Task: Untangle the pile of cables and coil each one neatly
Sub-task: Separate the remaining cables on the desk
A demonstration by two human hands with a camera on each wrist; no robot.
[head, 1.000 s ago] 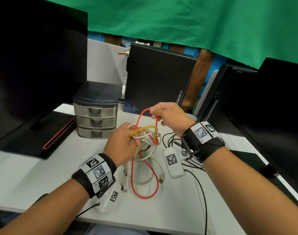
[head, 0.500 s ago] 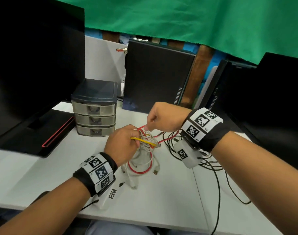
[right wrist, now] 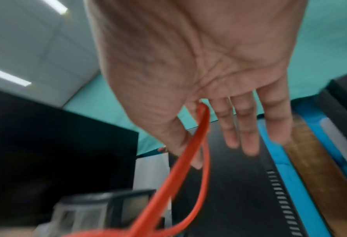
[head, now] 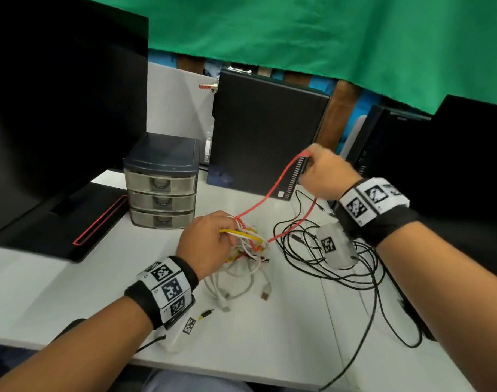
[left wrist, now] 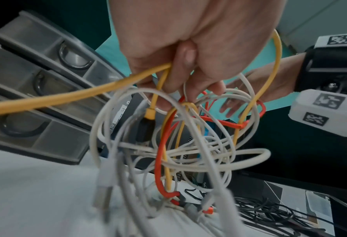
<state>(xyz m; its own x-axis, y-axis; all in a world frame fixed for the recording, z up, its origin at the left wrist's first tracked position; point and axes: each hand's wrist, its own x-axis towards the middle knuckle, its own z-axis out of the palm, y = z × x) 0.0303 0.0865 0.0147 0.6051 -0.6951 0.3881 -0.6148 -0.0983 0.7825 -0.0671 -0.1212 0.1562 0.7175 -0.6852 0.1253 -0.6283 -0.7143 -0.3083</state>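
White worktop (head: 80,281), green cloth (head: 326,38) hung across the back of the room. Dark monitor (head: 57,94) at left, its base on the worktop; black computer case (head: 267,137) upright at the back; another dark screen (head: 453,154) at right.

Small drawer unit (head: 161,181), three drawers, stands just left of the tangle. Loose black wires (head: 340,275) lie spread on the worktop to the right, under the right wrist.

Cable tangle (head: 245,250) sits mid-worktop: white cables (left wrist: 199,160), a yellow cable (left wrist: 67,97), a red cable (head: 272,190) looped through. Left hand (head: 207,241) clenched around the top of the tangle, partly lifted. Right hand (head: 323,176) raised near the computer case, pinching a loop of the red cable between thumb and forefinger, other fingers straight.

Half a second ago the right hand was low, close against the left at the tangle; now it is up and to the right, well apart, with the red cable drawn out in two strands between them.
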